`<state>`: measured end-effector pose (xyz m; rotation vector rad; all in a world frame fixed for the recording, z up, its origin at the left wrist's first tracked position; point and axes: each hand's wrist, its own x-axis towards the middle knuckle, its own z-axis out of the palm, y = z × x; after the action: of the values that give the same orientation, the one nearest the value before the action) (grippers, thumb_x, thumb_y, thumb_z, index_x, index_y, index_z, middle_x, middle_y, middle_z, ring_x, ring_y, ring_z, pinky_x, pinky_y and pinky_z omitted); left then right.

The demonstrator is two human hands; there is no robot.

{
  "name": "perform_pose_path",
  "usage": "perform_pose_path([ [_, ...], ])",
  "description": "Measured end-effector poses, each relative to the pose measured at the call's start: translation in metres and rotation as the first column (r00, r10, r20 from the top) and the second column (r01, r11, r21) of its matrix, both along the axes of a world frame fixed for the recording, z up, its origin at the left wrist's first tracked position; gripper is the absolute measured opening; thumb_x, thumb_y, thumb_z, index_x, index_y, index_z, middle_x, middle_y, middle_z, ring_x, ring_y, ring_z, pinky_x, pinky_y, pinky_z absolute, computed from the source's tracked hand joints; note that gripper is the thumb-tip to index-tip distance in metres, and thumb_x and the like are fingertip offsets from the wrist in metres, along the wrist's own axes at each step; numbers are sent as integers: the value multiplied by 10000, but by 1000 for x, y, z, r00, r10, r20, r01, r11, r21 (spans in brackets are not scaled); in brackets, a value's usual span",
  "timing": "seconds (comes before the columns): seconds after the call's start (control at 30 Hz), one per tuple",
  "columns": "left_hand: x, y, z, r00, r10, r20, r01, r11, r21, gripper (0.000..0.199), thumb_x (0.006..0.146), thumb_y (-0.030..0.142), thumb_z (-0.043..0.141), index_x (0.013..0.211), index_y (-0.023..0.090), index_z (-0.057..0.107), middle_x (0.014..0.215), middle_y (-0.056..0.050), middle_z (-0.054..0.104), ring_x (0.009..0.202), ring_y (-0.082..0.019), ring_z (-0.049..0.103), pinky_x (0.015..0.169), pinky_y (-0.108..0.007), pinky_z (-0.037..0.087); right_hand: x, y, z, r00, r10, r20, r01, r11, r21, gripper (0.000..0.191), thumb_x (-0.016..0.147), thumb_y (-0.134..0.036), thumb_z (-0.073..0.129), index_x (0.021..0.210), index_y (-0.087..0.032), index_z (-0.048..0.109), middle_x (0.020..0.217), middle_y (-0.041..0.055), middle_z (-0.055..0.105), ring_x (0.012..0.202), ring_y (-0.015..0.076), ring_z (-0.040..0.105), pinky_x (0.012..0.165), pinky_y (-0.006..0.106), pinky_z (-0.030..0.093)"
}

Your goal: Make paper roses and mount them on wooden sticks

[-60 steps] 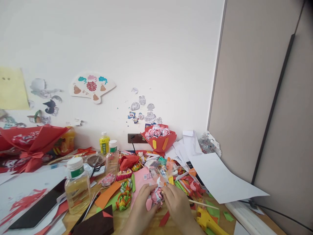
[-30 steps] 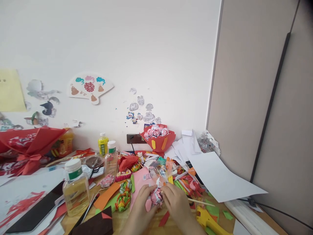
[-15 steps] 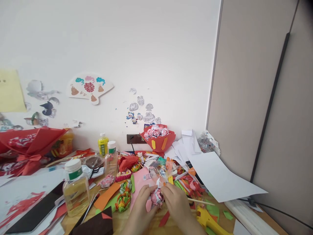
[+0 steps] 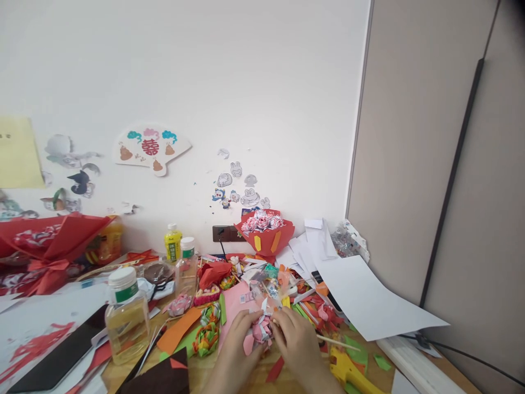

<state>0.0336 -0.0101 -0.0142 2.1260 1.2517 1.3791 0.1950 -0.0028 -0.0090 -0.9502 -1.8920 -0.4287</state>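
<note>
Between my two hands, low in the middle of the head view, is a pink and white paper flower (image 4: 263,330). My left hand (image 4: 241,340) curls around its left side, thumb below and fingers above. My right hand (image 4: 296,342) pinches the flower's right edge with thumb and fingertips. Behind it a pink sheet (image 4: 235,306) lies on the table. A red paper strip (image 4: 274,370) rests just below the flower. To the right of my right hand are a thin wooden stick (image 4: 340,343) and a yellow glue gun (image 4: 348,372).
Bottles of liquid (image 4: 127,323) stand at left, near a dark tablet-like slab (image 4: 61,350). Green and orange paper weaves (image 4: 206,338) lie left of my hands. A red-wrapped bouquet (image 4: 266,241) stands by the wall. White sheets (image 4: 369,298) and a black cable (image 4: 471,358) are at right.
Both hands stay around the paper flower in nearly the same place. My right fingers have shifted slightly against its right edge.
</note>
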Motion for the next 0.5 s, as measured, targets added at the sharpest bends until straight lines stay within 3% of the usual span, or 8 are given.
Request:
perform_pose_path([
  [0.3,0,1,3,1000,21,23,-22,999,45,378,674,158,597,1047,215,623,1033,-99,668,988,-262,613,865,-409,498,-3,-3,-1,998,7,58,-14,992,127,303,936,-159,290,914,-164,592,652,36,581,571,160,548,524,247,364],
  [0.5,-2,3,0,999,39,29,-42,997,72,375,686,167,600,1056,220,619,1024,-98,671,979,-263,618,859,-409,499,-3,-5,1,995,60,75,-66,994,84,297,878,-110,340,1075,-136,560,739,58,630,616,183,585,532,274,412],
])
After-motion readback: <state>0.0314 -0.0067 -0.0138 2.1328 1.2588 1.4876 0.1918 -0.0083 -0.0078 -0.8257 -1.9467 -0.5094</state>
